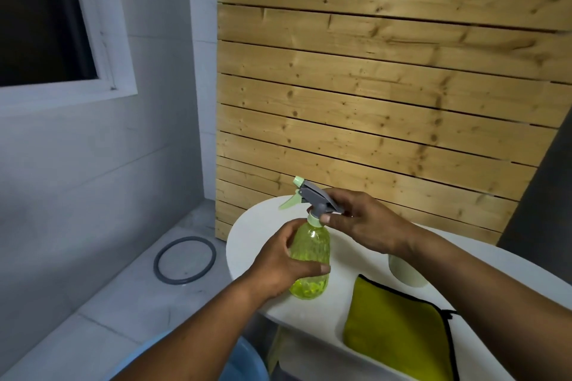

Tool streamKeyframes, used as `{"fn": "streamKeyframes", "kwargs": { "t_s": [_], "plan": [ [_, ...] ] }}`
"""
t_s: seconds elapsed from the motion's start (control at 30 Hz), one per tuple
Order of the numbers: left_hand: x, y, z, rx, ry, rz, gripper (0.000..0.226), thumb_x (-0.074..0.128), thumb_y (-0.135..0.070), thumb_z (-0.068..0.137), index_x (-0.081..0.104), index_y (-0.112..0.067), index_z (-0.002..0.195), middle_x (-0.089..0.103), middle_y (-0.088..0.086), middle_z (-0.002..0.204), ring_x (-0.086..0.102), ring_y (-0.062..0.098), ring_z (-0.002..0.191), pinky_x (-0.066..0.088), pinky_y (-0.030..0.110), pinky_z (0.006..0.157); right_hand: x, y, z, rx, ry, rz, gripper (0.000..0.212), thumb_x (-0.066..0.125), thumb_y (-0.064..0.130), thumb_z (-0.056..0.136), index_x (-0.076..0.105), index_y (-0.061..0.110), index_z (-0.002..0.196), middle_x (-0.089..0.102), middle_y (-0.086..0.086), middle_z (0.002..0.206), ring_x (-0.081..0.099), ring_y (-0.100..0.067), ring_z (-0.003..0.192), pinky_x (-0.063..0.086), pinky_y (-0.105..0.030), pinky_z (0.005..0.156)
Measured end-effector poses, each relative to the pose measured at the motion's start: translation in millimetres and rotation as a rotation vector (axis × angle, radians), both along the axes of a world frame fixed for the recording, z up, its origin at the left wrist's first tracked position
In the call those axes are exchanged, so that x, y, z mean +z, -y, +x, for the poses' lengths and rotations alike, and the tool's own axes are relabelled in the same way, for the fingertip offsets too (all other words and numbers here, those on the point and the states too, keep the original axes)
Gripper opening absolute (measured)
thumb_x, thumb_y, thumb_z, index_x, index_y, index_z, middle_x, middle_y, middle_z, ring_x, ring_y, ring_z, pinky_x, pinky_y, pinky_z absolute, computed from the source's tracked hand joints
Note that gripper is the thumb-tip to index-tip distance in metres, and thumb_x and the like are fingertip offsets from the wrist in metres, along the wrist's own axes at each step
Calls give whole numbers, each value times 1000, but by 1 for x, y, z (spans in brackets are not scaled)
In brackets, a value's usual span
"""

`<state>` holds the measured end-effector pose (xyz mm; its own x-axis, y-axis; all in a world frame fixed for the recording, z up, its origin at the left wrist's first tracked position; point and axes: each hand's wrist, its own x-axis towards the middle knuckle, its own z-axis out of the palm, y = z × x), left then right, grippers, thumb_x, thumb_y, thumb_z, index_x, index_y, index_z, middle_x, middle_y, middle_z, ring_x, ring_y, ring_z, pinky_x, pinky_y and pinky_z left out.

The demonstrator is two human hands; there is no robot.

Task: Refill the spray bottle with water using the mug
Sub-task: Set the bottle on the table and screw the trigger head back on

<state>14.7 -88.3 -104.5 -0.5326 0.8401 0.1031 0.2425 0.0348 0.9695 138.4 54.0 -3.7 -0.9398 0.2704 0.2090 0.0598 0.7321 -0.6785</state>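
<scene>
Spray bottle upright on desk, both hands on it

Spray bottle [309,260]: yellow-green, see-through, standing upright on the white round desk [247,244], near its left edge.

Left hand [278,269]: grip clamped around the bottle body from the left side, thumb across the front, fingers wrapped behind.

Right hand [362,223]: directly above and to the right of the left grip. Grip clamped on the spray head [318,198], at the neck where the grey head meets the pale green collar. Thumb tip sits on the collar, fingers over the back of the head. Nozzle and green trigger point left, away from the right grip. Head looks seated on the bottle; can't tell if the collar is loosened.

Mug [405,272]: pale, on the desk just below the right wrist, partly hidden by the forearm. Can't see inside it.

Cloth [396,337]: yellow-green with dark edging, lying flat on the desk, below the right forearm and to the right of the left grip.

Off the desk, left of the left grip: dark ring [185,260] on the grey floor. Blue bucket [247,365] rim shows under the left forearm. Wooden plank wall [387,86] behind the desk.
</scene>
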Motion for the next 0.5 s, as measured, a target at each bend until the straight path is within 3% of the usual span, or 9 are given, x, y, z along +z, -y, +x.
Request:
{"fn": "streamKeyframes", "kwargs": {
  "t_s": [0.13,0.23,0.33,0.5],
  "plan": [
    [4,0,4,14,69,60,73,91,-32,71,57,-39,136,70,-14,124,64,2,117,55,20,93,-3,2,1,-36,-19,-20,30,65,25,94,62,31,122,69,15,108,62,1,100,49,-23,87],
    [4,-2,6,46,93,65,68,91,-31,70,61,-38,132,72,-13,121,66,6,115,56,29,98,-15,12,3,-116,-136,-109,21,67,23,91,68,29,111,71,13,99,62,5,84,46,-16,75],
    [3,-4,9,90,77,70,69,94,-30,65,61,-36,126,71,-12,118,66,7,113,57,32,97,-30,24,2,-195,-236,-201,21,66,22,91,72,30,109,74,11,99,68,-1,88,51,-21,78],
    [5,-8,15,191,-13,62,83,90,-50,47,60,-33,122,67,-7,116,64,10,106,56,35,90,-43,39,-3,-299,-302,-208,21,71,34,86,73,30,107,73,15,94,69,-5,90,54,-29,81]
  ]
}}
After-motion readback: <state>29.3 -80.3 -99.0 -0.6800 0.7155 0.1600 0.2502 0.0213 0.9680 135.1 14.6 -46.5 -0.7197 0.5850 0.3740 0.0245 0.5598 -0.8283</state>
